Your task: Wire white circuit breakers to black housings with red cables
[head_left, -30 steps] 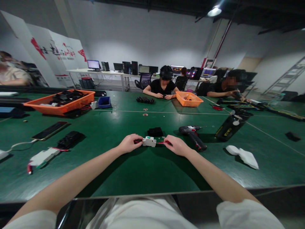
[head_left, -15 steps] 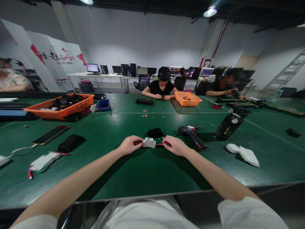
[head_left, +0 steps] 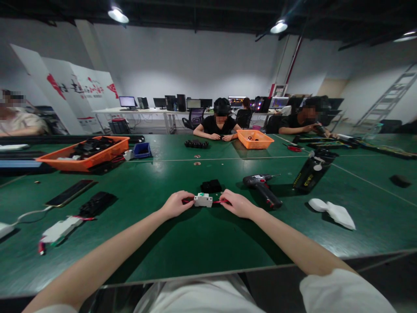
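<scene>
Between my hands is a small white circuit breaker with a green toggle on top. A red wire comes out of its right end, and my right hand pinches that wire. My left hand is closed at the breaker's left end, on a red wire mostly covered by the fingers. Just behind the breaker lies a black block-shaped part. To the right of my right hand a cordless drill rests on its side on the green table.
At left are a phone, another white breaker with wires beside a black part, and an orange basket. On the right stand a tilted black box and a white object. A co-worker sits opposite near another orange basket.
The camera view has tilted up slightly, so everything sits a little lower. Both hands keep hold of the wires at the breaker's ends, with little other movement.
</scene>
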### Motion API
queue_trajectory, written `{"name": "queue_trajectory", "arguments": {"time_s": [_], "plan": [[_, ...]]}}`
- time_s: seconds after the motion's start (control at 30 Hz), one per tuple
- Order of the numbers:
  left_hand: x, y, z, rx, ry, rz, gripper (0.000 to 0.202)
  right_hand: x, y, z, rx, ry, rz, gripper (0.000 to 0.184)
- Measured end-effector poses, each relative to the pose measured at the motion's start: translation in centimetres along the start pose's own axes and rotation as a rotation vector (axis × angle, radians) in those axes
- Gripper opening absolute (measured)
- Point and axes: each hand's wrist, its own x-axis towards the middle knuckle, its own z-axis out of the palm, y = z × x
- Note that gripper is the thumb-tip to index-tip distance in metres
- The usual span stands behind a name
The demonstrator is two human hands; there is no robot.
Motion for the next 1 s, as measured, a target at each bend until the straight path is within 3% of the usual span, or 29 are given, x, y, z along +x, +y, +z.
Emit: {"name": "queue_trajectory", "arguments": {"time_s": [0.5, 0.77, 1.0], "plan": [[0.0, -0.1, 0.0, 0.060, 0.018, 0.045, 0.028, 0.2, 0.6, 0.4, 0.051, 0.001, 0.035, 0.010], [-0.3, 0.9, -0.5, 0.171, 0.118, 0.155, 0.027, 0.2, 0.5, 0.4, 0.042, 0.023, 0.037, 0.013], [-0.4, 1.2, -0.6, 0.241, 0.097, 0.110, 0.031, 0.2, 0.5, 0.4, 0.048, 0.016, 0.044, 0.012]]}}
